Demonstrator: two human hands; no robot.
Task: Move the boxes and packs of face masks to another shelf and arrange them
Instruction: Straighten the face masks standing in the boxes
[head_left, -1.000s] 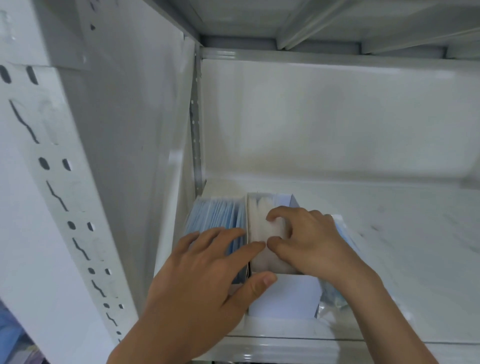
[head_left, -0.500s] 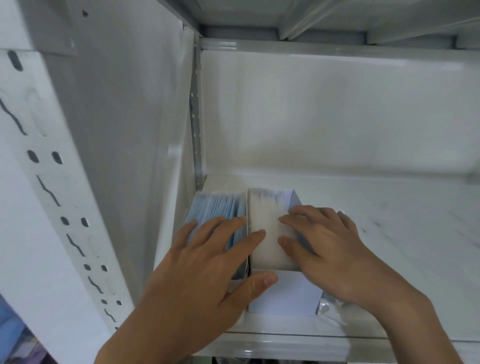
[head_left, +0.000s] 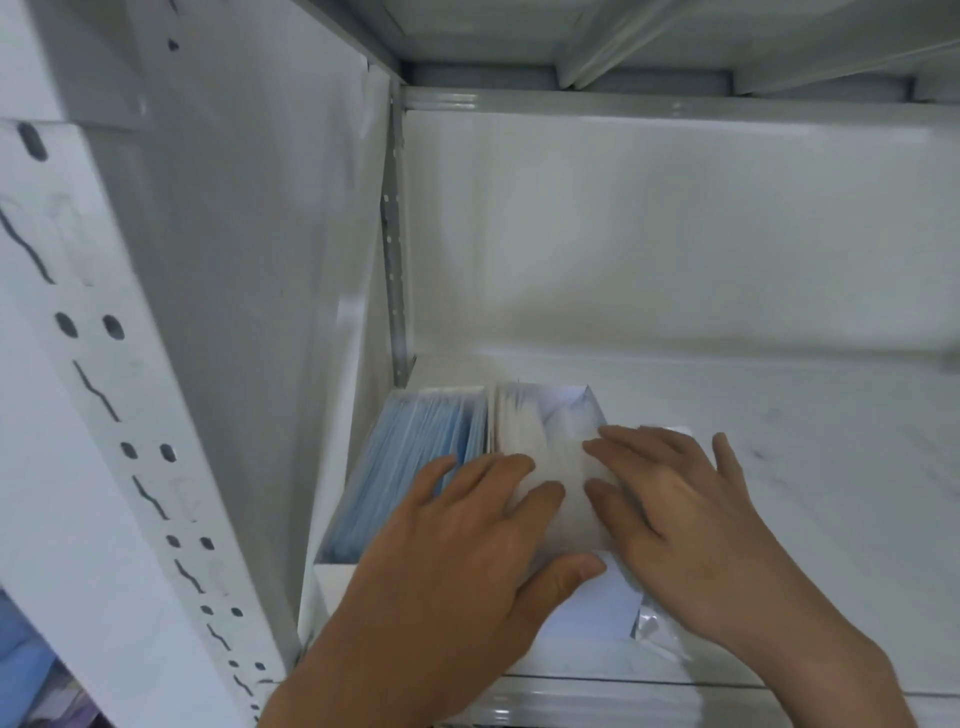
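Nearest, at about six o'clock, the left hand (head_left: 457, 561) lies spread over the two open boxes, its grip flat and wide: straight fingers rest across the seam between the boxes, fingertips on the white masks (head_left: 540, 457), while the thumb reaches to four o'clock along the near edge of the white box (head_left: 597, 608). It curls round nothing. Just beside it at five o'clock, the right hand (head_left: 691, 530) is equally flat, fingers fanned and relaxed, pressing down on the right part of the white stack and on the box's right rim; its grip also closes on nothing. Under the right wrist a crinkled, shiny clear plastic pack (head_left: 652, 631) pokes out, pressed against the white box's right side (what it contains cannot be made out). The white box is smooth pale card, rectangular, open at the top, and filled with soft, fuzzy-looking white masks stood on edge. Touching its left side, at about nine o'clock from the hands, sits the blue-mask box (head_left: 405, 467), a matching open card tray packed with thin, pleated pale-blue masks standing on edge in a tight row. Both boxes stand in the near left corner of the shelf (head_left: 779, 493), a glossy white painted metal board with faint scuffs, stretching bare toward two o'clock. At ten o'clock rises the perforated metal upright (head_left: 104, 415), punched with oval holes and slots; beyond, at twelve o'clock, stands the plain white back panel (head_left: 649, 249).
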